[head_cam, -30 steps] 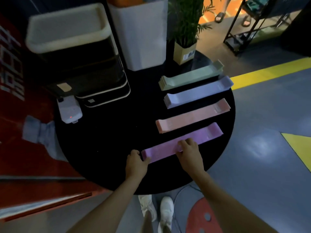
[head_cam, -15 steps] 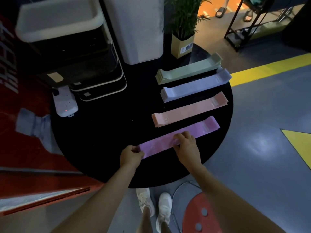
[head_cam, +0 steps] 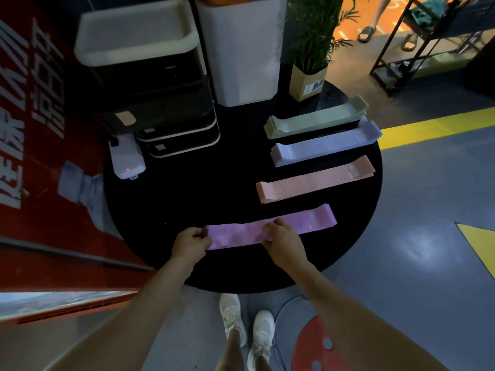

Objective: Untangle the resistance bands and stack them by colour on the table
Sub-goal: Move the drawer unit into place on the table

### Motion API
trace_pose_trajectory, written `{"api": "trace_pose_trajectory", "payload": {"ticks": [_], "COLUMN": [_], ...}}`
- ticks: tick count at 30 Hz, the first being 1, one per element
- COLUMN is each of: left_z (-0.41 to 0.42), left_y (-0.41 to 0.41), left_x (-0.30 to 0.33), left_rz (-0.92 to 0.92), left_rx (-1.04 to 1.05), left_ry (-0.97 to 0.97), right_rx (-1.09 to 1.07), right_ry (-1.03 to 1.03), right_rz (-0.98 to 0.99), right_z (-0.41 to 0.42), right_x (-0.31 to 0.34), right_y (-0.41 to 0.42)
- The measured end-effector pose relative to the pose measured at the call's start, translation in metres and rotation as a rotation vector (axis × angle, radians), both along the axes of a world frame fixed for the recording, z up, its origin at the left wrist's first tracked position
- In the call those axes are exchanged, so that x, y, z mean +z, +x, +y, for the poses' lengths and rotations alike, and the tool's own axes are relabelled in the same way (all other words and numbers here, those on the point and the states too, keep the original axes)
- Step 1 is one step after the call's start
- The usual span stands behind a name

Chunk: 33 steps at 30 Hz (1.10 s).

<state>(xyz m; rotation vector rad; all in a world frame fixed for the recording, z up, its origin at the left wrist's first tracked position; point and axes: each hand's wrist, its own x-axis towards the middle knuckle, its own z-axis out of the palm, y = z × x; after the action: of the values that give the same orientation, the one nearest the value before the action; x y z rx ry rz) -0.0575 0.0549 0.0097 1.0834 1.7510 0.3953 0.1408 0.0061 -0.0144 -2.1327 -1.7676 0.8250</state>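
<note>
Four flat stacks of resistance bands lie in a row on the round black table (head_cam: 187,210): green (head_cam: 316,120) farthest, then lilac-blue (head_cam: 326,145), salmon pink (head_cam: 316,180), and purple (head_cam: 308,220) nearest. My left hand (head_cam: 188,243) pinches the left end of the purple stack. Near the middle of the same stack, my right hand (head_cam: 284,241) grips its near edge with curled fingers.
At the table's back left stand black stacked bins with a white tray top (head_cam: 150,84), a white power strip (head_cam: 126,156), a tall white box (head_cam: 241,49) and a potted plant (head_cam: 308,79). A red banner (head_cam: 40,129) runs along the left. My shoes (head_cam: 246,330) show below the table edge.
Both hands stay on the purple stack; the stack has shifted slightly left and toward me. The camera view has shifted a little.
</note>
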Motion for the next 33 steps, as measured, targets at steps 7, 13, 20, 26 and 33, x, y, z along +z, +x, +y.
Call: {"api": "trace_pose_trajectory", "payload": {"ticks": [7, 13, 20, 26, 33], "left_z": [0.01, 0.003, 0.001, 0.002, 0.001], "left_y": [-0.026, 0.022, 0.061, 0.077, 0.065], "left_x": [0.026, 0.034, 0.027, 0.014, -0.02], "left_rz": [-0.094, -0.23, -0.348, -0.298, 0.105], "left_rx": [-0.064, -0.135, -0.234, -0.349, -0.423], "left_ry": [0.063, 0.076, 0.087, 0.113, 0.291], "right_rx": [-0.001, -0.111, -0.294, -0.443, -0.55], "right_ry": [-0.073, -0.127, -0.119, -0.02, 0.03], "right_rz": [0.373, 0.656, 0.679, 0.515, 0.234], "right_z": [0.027, 0.029, 0.021, 0.015, 0.005], "right_x": [0.027, 0.05, 0.047, 0.032, 0.019], "right_y": [-0.036, -0.03, -0.001, 0.017, 0.041]}}
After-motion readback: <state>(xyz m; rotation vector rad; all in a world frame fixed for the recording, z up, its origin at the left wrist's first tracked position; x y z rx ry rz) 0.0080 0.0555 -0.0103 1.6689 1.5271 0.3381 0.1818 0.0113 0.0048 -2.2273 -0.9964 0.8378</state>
